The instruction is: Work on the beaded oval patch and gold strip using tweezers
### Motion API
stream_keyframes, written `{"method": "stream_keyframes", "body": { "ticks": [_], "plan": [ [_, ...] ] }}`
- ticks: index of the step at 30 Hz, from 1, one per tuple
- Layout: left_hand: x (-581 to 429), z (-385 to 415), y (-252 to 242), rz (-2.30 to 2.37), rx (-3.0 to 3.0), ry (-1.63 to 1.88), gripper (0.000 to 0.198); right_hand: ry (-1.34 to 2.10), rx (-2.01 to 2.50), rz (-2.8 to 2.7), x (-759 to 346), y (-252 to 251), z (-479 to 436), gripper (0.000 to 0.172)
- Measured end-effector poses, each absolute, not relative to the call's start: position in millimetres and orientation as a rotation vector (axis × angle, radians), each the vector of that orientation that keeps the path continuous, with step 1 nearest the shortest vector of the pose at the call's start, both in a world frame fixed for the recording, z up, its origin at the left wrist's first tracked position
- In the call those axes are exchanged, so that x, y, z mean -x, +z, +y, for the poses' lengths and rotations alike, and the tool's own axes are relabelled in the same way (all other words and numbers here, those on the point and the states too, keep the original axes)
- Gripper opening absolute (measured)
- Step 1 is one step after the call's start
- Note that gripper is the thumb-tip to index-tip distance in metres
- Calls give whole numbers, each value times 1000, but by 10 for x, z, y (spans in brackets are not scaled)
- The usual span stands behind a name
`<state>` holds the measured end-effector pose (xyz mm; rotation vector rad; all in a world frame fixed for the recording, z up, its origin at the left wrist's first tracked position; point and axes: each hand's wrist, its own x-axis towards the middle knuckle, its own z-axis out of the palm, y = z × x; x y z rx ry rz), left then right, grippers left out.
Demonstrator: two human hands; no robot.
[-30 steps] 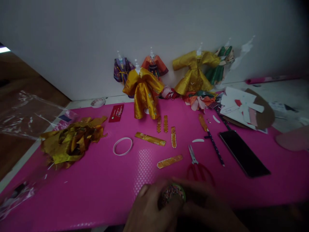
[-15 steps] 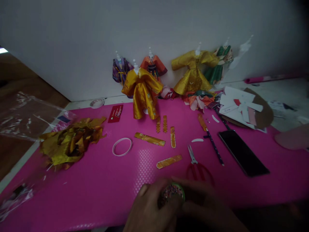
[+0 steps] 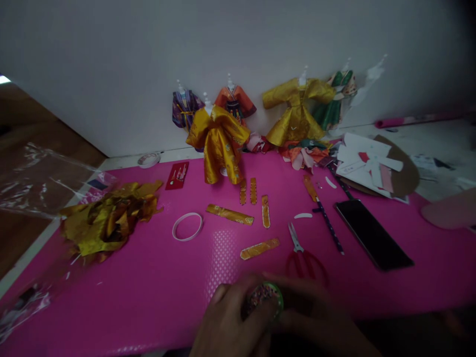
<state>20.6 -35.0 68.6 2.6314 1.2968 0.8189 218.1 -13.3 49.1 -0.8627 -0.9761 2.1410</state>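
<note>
Hands meet at the near edge of the desk [image 3: 156, 292], low in the view and dim. The left hand [image 3: 228, 325] comes in from the near side with its fingers curled up and over a small round green-rimmed container [image 3: 263, 299] filled with speckled bits, its thumb lying along the container's left side. The right hand [image 3: 320, 317] reaches in from the near right, fingers stretched leftward and pressed against the container's right rim, so both hands grasp it between them. The container sits just above the pink desk surface, near its front edge, a little right of centre.

Just beyond the right hand lie red-handled scissors [image 3: 302, 255], blades pointing far. Left of them rests a gold patterned strip [image 3: 260, 248], with more such strips farther back. A white ring [image 3: 187, 226] lies to the left, and a heap of crumpled gold foil [image 3: 107, 218] sits near the left edge. A dark phone [image 3: 373, 234] lies to the right. Along the far wall stand small paper robes, a gold one [image 3: 220, 141] foremost.
</note>
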Motion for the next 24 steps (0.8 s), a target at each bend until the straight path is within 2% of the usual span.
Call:
{"method": "stream_keyframes", "body": {
  "ticks": [8,15,19,24],
  "plan": [
    [-110,-409,611,1340,-2547,863,41,2140,846,-927,-2163,277,-225,50],
    [31,-572,357,1413,-2396,738,57,2163,854,-954,-2130,287,-239,48],
    [-55,-675,186,1591,-2381,858,49,2152,818,-984,-2135,284,-232,48],
    [-61,-699,202,1487,-2428,805,43,2140,843,-1004,-2132,314,-226,42]
  ]
}}
